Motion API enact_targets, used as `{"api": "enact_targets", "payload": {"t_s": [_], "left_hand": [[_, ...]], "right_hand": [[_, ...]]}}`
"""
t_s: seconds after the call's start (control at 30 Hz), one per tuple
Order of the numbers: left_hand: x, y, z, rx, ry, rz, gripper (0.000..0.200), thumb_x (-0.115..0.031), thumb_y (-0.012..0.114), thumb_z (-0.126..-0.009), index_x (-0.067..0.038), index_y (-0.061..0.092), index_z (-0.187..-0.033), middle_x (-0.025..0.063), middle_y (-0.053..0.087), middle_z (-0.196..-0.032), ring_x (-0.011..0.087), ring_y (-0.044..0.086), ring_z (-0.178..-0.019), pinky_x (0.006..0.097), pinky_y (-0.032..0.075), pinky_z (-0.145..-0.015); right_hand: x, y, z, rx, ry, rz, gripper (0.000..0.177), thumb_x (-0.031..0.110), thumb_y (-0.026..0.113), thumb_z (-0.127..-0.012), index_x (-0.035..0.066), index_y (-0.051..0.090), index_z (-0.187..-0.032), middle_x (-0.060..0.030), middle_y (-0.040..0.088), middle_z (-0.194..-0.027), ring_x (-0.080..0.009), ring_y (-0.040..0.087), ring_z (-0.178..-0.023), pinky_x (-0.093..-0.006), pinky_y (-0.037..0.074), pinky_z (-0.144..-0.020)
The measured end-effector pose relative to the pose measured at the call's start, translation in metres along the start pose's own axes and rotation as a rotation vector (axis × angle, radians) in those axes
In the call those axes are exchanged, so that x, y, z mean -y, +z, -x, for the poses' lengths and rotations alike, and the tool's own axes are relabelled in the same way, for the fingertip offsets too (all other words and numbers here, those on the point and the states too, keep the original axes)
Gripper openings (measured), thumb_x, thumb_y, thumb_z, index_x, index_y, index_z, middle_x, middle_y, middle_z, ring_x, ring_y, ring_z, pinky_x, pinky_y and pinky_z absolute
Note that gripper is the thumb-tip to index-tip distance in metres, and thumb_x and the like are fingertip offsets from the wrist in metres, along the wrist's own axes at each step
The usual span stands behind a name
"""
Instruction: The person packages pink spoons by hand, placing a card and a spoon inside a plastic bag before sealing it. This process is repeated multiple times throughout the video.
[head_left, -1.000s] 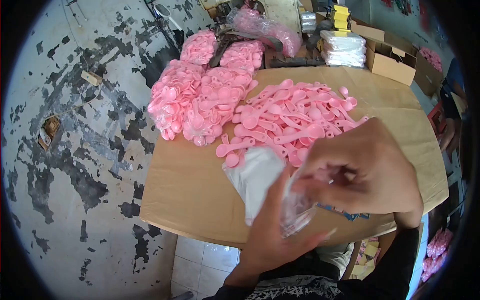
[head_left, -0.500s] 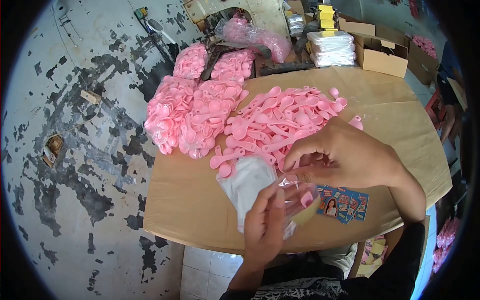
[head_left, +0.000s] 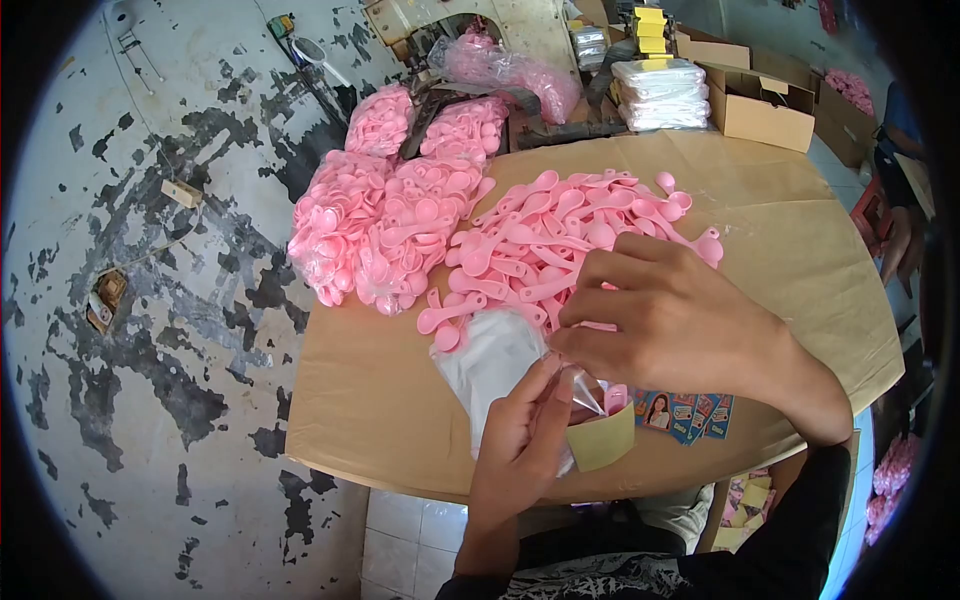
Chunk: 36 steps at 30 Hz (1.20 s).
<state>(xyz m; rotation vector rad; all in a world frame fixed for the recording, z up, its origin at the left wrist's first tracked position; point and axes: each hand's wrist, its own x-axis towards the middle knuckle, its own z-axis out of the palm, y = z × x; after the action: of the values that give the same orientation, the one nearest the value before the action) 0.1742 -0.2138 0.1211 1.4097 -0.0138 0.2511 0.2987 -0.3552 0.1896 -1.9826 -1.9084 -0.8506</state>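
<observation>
Between my hands is a small clear plastic bag (head_left: 588, 390) with a pink spoon (head_left: 616, 398) and a plain yellowish card (head_left: 604, 440) at its lower end. My left hand (head_left: 515, 435) pinches the bag's left side between thumb and fingers. Bent over the top of the bag, my right hand (head_left: 665, 325) has its thumb and fingertips closed at the bag's edge; the exact grip is partly hidden. Under and beside my left hand lies a stack of empty clear bags (head_left: 487, 355). Blue printed cards (head_left: 705, 418) lie below my right wrist.
A loose heap of pink spoons (head_left: 555, 235) covers the table's middle. Filled bags of spoons (head_left: 350, 225) stand at its left edge. Behind are wrapped plastic stacks (head_left: 660, 95) and a cardboard box (head_left: 765, 115). Another person's hand (head_left: 903, 245) shows at far right.
The bag has turned so its yellowish card faces me more fully. My right hand has rolled over, knuckles up, and moved slightly down and left onto the bag's top. My left hand has shifted slightly left.
</observation>
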Motion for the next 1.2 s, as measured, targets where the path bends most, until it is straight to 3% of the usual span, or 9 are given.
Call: {"api": "enact_targets", "payload": {"t_s": [0.2, 0.33, 0.43, 0.57, 0.63, 0.73, 0.9, 1.03, 1.2], "left_hand": [[0.007, -0.004, -0.005, 0.066, -0.026, -0.312, 0.027, -0.007, 0.044, -0.101, 0.006, 0.052, -0.123, 0.0069, 0.063, -0.090, 0.0064, 0.057, -0.077, 0.0210, 0.048, -0.072], [0.003, 0.005, 0.001, 0.082, 0.093, -0.158, 0.033, -0.011, 0.041, -0.102, 0.006, 0.046, -0.129, 0.0175, 0.064, -0.110, 0.0169, 0.065, -0.093, 0.0256, 0.050, -0.084], [0.006, -0.002, 0.008, 0.123, 0.038, 0.227, 0.046, -0.016, 0.040, -0.101, 0.006, 0.030, -0.140, 0.0277, 0.053, -0.129, 0.0403, 0.066, -0.098, 0.0454, 0.057, -0.081], [-0.011, -0.007, -0.001, 0.128, -0.071, 0.107, 0.047, -0.022, 0.039, -0.102, 0.004, 0.030, -0.140, 0.0296, 0.050, -0.130, 0.0420, 0.066, -0.095, 0.0496, 0.057, -0.080], [-0.018, -0.011, -0.013, 0.238, -0.108, 0.029, 0.045, -0.022, 0.037, -0.103, 0.003, 0.033, -0.140, 0.0289, 0.049, -0.132, 0.0376, 0.063, -0.104, 0.0473, 0.056, -0.085], [-0.020, -0.018, -0.041, 0.348, -0.110, -0.063, 0.040, -0.019, 0.033, -0.104, 0.001, 0.034, -0.139, 0.0252, 0.046, -0.138, 0.0300, 0.059, -0.113, 0.0412, 0.055, -0.089], [-0.019, -0.006, -0.074, 0.413, -0.042, -0.016, 0.037, -0.018, 0.027, -0.105, -0.004, 0.029, -0.140, 0.0170, 0.040, -0.146, 0.0256, 0.058, -0.115, 0.0346, 0.054, -0.089], [0.017, 0.009, -0.092, 0.391, 0.050, 0.034, 0.041, -0.017, 0.027, -0.106, -0.008, 0.021, -0.145, 0.0136, 0.032, -0.151, 0.0245, 0.051, -0.123, 0.0318, 0.050, -0.094], [0.034, 0.013, -0.096, 0.423, -0.222, 0.119, 0.045, -0.022, 0.032, -0.105, -0.006, 0.024, -0.147, 0.0111, 0.044, -0.141, 0.0196, 0.054, -0.119, 0.0310, 0.051, -0.092]], "right_hand": [[-0.008, 0.008, 0.005, 0.016, 0.012, -0.068, 0.014, 0.018, 0.068, -0.064, 0.007, 0.060, -0.068, -0.0015, 0.056, -0.068, -0.0172, 0.058, -0.079, -0.0296, 0.049, -0.067], [-0.028, -0.008, 0.008, -0.226, 0.284, -0.420, 0.012, 0.012, 0.067, -0.072, 0.004, 0.059, -0.075, -0.0030, 0.059, -0.071, -0.0164, 0.055, -0.068, -0.0282, 0.046, -0.063], [-0.079, -0.035, 0.026, -0.398, 0.591, -0.781, 0.009, 0.010, 0.060, -0.078, 0.002, 0.059, -0.082, -0.0015, 0.057, -0.071, -0.0086, 0.054, -0.064, -0.0243, 0.044, -0.062], [-0.180, -0.030, 0.134, -0.154, 0.929, -1.106, 0.018, 0.013, 0.062, -0.079, 0.000, 0.063, -0.090, -0.0031, 0.063, -0.079, -0.0115, 0.058, -0.070, -0.0256, 0.048, -0.068], [-0.223, 0.012, 0.219, 0.373, 0.715, 0.005, 0.026, 0.015, 0.064, -0.081, 0.002, 0.065, -0.103, -0.0055, 0.067, -0.090, -0.0149, 0.061, -0.080, -0.0280, 0.050, -0.076], [-0.208, -0.015, 0.195, 0.028, 0.978, 0.113, 0.032, 0.021, 0.066, -0.084, 0.005, 0.065, -0.111, -0.0062, 0.068, -0.099, -0.0166, 0.061, -0.089, -0.0288, 0.049, -0.083], [-0.114, -0.020, 0.129, -0.393, 0.909, -0.593, 0.031, 0.023, 0.061, -0.092, 0.004, 0.064, -0.116, -0.0104, 0.068, -0.096, -0.0153, 0.061, -0.093, -0.0310, 0.049, -0.086], [-0.016, 0.004, 0.076, 0.126, 0.812, -0.977, 0.025, 0.017, 0.062, -0.094, 0.004, 0.063, -0.116, -0.0045, 0.068, -0.092, -0.0097, 0.063, -0.083, -0.0256, 0.052, -0.072], [-0.013, 0.048, 0.086, -0.253, 0.839, -1.160, 0.028, 0.012, 0.068, -0.089, 0.003, 0.064, -0.115, -0.0029, 0.069, -0.089, -0.0051, 0.062, -0.078, -0.0203, 0.050, -0.064]]}}
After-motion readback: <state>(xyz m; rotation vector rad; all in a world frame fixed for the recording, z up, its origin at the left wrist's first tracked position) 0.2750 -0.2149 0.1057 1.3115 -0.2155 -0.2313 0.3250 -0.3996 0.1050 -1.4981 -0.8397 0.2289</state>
